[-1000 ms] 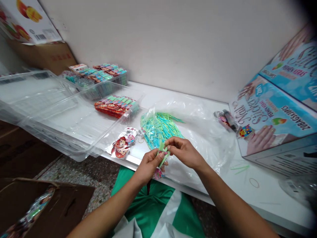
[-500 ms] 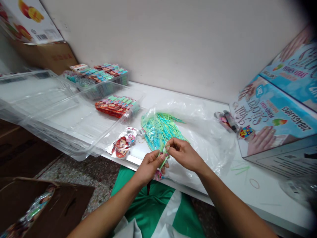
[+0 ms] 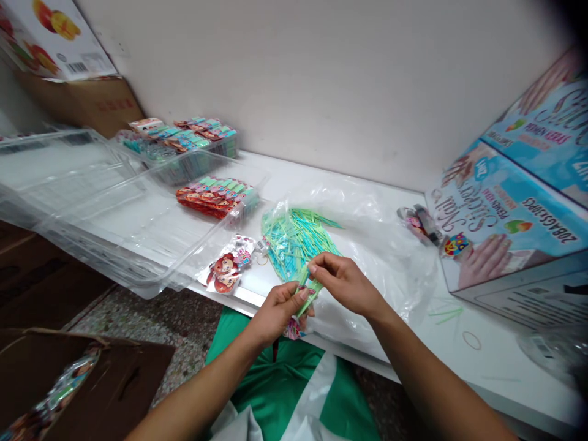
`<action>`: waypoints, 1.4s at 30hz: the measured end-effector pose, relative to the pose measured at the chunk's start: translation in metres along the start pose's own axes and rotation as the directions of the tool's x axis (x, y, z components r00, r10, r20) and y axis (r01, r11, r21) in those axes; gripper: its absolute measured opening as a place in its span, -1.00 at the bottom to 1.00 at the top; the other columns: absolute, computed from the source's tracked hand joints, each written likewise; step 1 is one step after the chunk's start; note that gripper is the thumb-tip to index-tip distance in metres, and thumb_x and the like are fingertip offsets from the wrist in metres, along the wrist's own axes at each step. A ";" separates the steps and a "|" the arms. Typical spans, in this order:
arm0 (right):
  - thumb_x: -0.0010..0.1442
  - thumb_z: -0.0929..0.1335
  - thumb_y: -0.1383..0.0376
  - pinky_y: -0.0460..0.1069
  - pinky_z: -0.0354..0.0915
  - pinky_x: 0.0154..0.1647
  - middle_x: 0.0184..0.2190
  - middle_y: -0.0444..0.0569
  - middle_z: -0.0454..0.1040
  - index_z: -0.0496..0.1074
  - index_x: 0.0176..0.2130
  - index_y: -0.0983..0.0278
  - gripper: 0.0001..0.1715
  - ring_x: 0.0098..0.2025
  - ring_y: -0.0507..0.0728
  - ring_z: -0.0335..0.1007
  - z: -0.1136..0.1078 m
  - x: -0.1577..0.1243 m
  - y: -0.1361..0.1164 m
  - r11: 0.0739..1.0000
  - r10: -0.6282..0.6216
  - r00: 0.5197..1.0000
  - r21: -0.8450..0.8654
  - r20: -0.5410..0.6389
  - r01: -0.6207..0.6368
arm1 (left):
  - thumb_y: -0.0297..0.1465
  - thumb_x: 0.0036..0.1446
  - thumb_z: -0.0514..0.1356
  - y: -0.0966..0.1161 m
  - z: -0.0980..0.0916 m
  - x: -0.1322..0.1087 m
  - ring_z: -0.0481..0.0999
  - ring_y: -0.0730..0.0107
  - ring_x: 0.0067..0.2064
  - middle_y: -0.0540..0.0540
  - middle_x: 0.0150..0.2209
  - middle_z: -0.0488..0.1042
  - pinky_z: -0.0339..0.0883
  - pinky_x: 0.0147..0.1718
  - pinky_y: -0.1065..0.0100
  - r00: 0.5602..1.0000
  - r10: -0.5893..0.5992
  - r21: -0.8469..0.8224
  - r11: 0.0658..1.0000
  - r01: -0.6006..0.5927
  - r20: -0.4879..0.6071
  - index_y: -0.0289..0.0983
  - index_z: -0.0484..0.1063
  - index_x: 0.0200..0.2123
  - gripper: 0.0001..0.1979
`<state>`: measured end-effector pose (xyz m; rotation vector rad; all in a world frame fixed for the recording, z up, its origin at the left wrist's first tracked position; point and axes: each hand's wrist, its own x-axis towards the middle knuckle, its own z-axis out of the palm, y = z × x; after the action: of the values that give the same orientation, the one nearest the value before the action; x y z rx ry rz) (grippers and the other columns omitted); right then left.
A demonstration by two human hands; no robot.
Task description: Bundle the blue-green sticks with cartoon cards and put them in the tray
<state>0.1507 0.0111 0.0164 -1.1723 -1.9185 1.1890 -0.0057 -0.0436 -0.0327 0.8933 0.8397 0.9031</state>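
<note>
My left hand (image 3: 281,304) is closed around a small pink printed packet (image 3: 293,329), its lower part hanging below the fingers at the table's front edge. Light-green sticks (image 3: 304,301) stick up from the packet between my two hands. With thumb and forefinger, my right hand (image 3: 342,280) pinches the upper end of these green sticks. Just behind the hands lies a pile of thin green and blue sticks (image 3: 294,239) on a clear plastic bag (image 3: 381,257). To the left, a shiny packet (image 3: 227,266) with a red-haired cartoon figure lies flat.
Clear plastic trays (image 3: 151,269) stand on the left, one with a row of red packets (image 3: 215,197). Behind are more packed packets (image 3: 197,136). A blue printed carton (image 3: 519,214) is at right, near a rubber band (image 3: 471,340). An open cardboard box (image 3: 133,373) sits lower left.
My right hand has shifted slightly at the top of the green sticks, which now show wider and more spread between my hands. My left hand keeps its hold on the packet.
</note>
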 end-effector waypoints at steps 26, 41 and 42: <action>0.16 0.27 0.13 -0.05 0.23 -0.41 -0.38 -0.08 0.44 0.39 -0.21 0.26 -0.71 -0.39 0.06 0.35 -0.051 -0.008 0.038 0.986 0.097 0.992 -0.128 -0.076 -0.106 | -0.15 -0.02 0.26 -0.001 -0.004 0.003 0.43 0.51 -0.51 0.02 -0.53 0.39 0.32 -0.44 0.43 0.983 -0.020 -0.099 0.995 0.002 -0.183 -0.34 0.31 -0.37 -0.64; 0.25 0.15 0.32 -0.06 0.16 -0.33 -0.37 -0.01 0.42 0.32 -0.26 0.29 -0.80 -0.35 0.08 0.32 -0.049 -0.018 0.079 0.719 0.174 0.984 -0.686 0.026 -0.110 | -0.19 -0.04 0.29 0.000 -0.002 0.003 0.50 0.39 -0.43 -0.03 -0.48 0.44 0.34 -0.47 0.42 0.979 -0.101 -0.070 0.993 0.090 -0.175 -0.32 0.28 -0.36 -0.65; 0.28 0.14 0.29 -0.06 0.18 -0.32 -0.37 -0.03 0.42 0.31 -0.25 0.27 -0.78 -0.35 0.07 0.32 -0.052 -0.019 0.070 0.786 0.090 0.994 -0.617 0.059 -0.035 | -0.19 -0.04 0.28 0.000 -0.002 0.003 0.51 0.39 -0.42 -0.03 -0.48 0.45 0.34 -0.47 0.42 0.982 -0.098 -0.053 0.994 0.091 -0.163 -0.31 0.28 -0.35 -0.66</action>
<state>0.2275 0.0289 -0.0257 -1.5366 -2.4503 0.6415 -0.0066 -0.0402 -0.0340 0.7396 0.9927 0.9184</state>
